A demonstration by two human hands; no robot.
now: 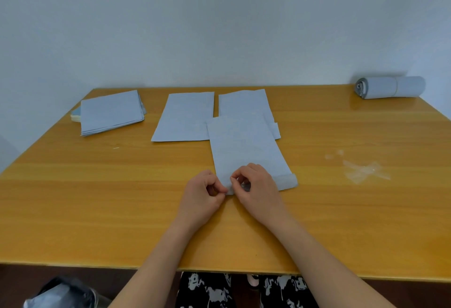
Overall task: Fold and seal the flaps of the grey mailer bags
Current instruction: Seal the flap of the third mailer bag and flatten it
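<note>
A grey mailer bag (246,146) lies flat in the middle of the wooden table (97,198), its near flap (286,182) curled up at the front edge. My left hand (202,195) and my right hand (256,185) meet at the flap's left corner, fingers curled, both pinching that corner. Two more flat grey mailer bags (185,117) (244,102) lie side by side behind it; the near bag overlaps the right one.
A stack of grey mailers (111,112) sits at the back left on a pale object. A rolled bundle of grey mailers (390,87) lies at the back right corner. Clear peeled strips (363,171) lie on the right. A dark bag (63,293) sits below the table's front left.
</note>
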